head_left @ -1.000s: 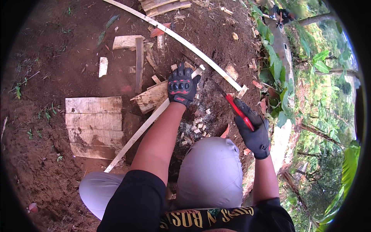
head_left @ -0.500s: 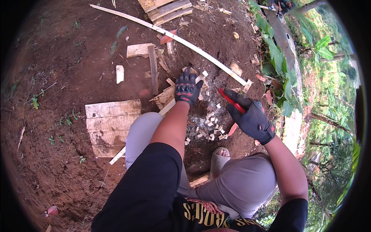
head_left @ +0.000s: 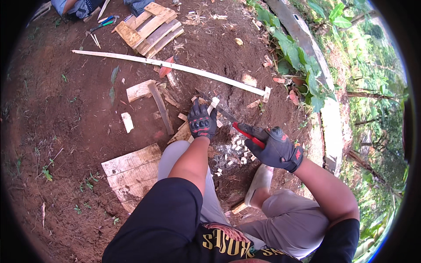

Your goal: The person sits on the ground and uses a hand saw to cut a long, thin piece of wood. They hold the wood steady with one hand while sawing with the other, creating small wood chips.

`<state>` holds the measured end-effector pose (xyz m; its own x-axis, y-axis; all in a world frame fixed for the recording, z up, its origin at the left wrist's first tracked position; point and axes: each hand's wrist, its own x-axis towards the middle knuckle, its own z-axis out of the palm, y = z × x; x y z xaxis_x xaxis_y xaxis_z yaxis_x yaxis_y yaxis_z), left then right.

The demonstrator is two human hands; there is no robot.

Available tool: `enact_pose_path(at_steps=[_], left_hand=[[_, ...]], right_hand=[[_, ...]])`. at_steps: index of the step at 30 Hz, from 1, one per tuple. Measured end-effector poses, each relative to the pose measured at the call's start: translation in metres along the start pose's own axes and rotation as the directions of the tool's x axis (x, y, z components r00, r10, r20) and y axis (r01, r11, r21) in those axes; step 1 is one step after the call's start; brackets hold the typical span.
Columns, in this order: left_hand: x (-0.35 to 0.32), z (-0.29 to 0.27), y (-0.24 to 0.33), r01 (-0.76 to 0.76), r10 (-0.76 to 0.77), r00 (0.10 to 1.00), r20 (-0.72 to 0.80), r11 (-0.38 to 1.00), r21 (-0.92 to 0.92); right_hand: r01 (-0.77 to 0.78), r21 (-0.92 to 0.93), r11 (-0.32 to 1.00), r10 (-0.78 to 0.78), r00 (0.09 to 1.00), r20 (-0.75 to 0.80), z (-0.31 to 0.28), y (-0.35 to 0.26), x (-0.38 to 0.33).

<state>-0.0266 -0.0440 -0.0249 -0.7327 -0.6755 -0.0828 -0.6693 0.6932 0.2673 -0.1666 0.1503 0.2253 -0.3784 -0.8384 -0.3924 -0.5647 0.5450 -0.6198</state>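
My right hand, in a black and red glove, is closed round the red handle of a hand saw. The saw's dark blade points up and left, crossing close by the far end of a narrow wooden strip; I cannot tell whether they touch. My gloved left hand presses down on that strip, its thumb side against the wood. Under and beside this hand lie flat wooden pieces. Several small cut wood blocks are scattered on the soil below the saw.
A long thin wooden strip lies across the ground ahead. Beyond it are stacked planks, hand tools and part of another person. A plank panel lies left of my knee. Leafy plants border the right.
The view has shifted, bringing the other person and tools into sight. My right hand has brought the saw round, and its blade now shows beside the strip held by my left hand.
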Motion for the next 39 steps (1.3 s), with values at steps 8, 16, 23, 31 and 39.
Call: enact_pose_path(at_steps=[8, 16, 23, 31, 39], left_hand=[[-0.007, 0.005, -0.023, -0.157, 0.131, 0.973, -0.188, 0.979, -0.132], [0.025, -0.026, 0.008, 0.453, -0.386, 0.889, 0.246, 0.813, -0.365], [0.015, -0.007, -0.003, 0.412, -0.429, 0.902, 0.049, 0.821, -0.396], [0.053, 0.004, -0.029, 0.429, -0.401, 0.892, 0.21, 0.897, -0.107], [0.072, 0.012, 0.023, 0.49, -0.481, 0.857, 0.185, 0.871, -0.007]], right_hand=[[0.134, -0.081, 0.988, -0.144, 0.981, -0.132, 0.045, -0.017, -0.041], [0.149, -0.045, 0.988, -0.154, 0.974, -0.168, 0.06, -0.04, -0.042], [0.129, -0.043, 0.991, -0.135, 0.969, -0.206, 0.099, -0.058, -0.038], [-0.05, -0.097, 0.994, 0.028, 0.978, -0.208, 0.073, -0.092, -0.028], [-0.299, -0.029, 0.954, 0.295, 0.951, -0.096, 0.038, -0.052, 0.005]])
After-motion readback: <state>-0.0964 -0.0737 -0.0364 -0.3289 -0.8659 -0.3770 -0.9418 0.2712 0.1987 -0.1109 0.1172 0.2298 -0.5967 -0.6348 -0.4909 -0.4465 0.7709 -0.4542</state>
